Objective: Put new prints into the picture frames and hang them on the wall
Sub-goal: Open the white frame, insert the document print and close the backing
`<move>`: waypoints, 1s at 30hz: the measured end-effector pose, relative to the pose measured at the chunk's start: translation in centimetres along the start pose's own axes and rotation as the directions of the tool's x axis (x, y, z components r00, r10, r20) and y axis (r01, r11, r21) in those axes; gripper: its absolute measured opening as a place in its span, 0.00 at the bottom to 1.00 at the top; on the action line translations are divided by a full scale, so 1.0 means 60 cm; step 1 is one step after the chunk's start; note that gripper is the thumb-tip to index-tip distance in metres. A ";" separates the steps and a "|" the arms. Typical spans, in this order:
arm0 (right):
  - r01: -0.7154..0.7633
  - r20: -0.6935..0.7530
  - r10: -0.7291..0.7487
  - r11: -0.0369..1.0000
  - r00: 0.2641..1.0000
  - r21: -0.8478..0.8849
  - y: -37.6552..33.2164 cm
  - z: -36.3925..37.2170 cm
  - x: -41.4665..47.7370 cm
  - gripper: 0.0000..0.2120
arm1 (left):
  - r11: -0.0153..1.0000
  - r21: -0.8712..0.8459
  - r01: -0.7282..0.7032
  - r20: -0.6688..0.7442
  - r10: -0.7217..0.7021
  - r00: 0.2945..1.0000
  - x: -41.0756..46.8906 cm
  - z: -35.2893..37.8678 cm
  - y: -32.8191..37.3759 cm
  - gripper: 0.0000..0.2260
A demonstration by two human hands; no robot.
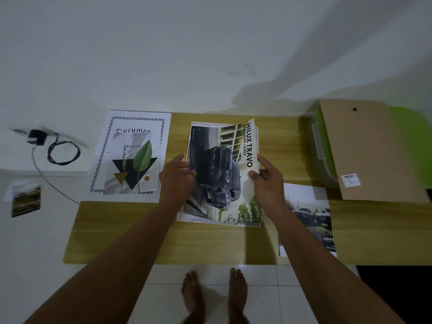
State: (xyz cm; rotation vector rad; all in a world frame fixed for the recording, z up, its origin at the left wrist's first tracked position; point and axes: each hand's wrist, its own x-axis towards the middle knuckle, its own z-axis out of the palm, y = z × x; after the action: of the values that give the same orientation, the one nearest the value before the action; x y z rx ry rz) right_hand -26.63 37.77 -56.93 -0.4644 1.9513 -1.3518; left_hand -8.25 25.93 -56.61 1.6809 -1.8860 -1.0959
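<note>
Truck print [222, 174] flat on table [121, 230] | L hand [177, 181] grip open, palm down on left edge | R hand [268, 181] grip pinching right edge

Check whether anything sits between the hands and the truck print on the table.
Nothing visible does. The left hand rests on the left edge of the truck print, and the right hand pinches its right edge, which is lifted. The leaf print lies apart to the left.
</note>
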 end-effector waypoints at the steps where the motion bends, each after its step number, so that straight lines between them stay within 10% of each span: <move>1: -0.003 -0.005 0.003 1.000 1.000 0.008 -0.002 -0.001 0.001 0.24 | 1.000 -0.006 0.012 -0.011 -0.012 1.000 0.001 -0.004 0.004 0.24; 24: -0.011 -0.102 0.014 0.999 0.995 0.031 0.002 0.014 -0.004 0.15 | 0.983 -0.174 0.061 0.224 -0.021 0.974 0.011 -0.043 0.021 0.05; 30: 0.194 -0.035 -0.223 0.906 0.974 -0.377 -0.092 0.036 -0.030 0.28 | 0.939 -0.338 -0.063 0.223 0.145 0.964 -0.003 -0.112 0.076 0.05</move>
State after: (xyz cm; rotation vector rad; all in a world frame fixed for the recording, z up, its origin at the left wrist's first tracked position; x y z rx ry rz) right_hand -24.40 35.31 -51.67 -0.8334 2.2864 -1.1363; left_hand -6.34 24.05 -48.95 1.2938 -1.7846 -1.5354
